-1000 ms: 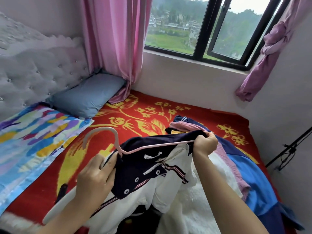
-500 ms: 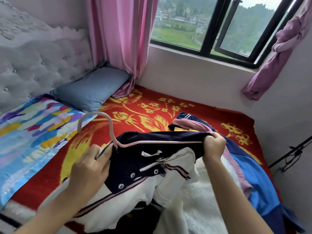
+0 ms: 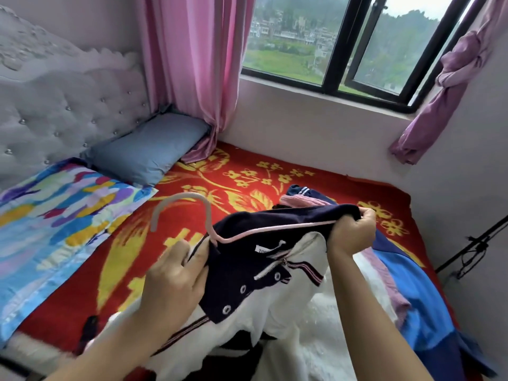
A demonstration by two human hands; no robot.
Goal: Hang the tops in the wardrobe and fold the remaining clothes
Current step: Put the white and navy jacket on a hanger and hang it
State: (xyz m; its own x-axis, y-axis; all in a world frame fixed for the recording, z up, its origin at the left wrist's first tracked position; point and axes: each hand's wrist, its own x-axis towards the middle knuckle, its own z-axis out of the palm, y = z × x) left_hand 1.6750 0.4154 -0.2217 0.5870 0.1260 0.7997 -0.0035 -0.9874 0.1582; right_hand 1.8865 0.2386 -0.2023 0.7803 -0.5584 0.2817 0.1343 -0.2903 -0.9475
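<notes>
The top, navy over white with a zip at the neck, is held up above the bed, its lower part draping onto the pile of clothes. The pink hanger is passed into the neck opening, with its hook standing clear to the left of the collar. The right hand has a clenched grip on the far shoulder, pinching cloth and hanger end together. The left hand grips the near side of the collar, just beside the hanger's neck. Judgement: the right shoulder appears seated; the left is not yet, the hanger's other arm being hidden under cloth. Recommended: keep the right pinch firm, draw the left shoulder over the hidden arm, keep the hook outside the collar, and check that both shoulders sit level before releasing. The loose zip may snag. The wardrobe is not in view.
</notes>
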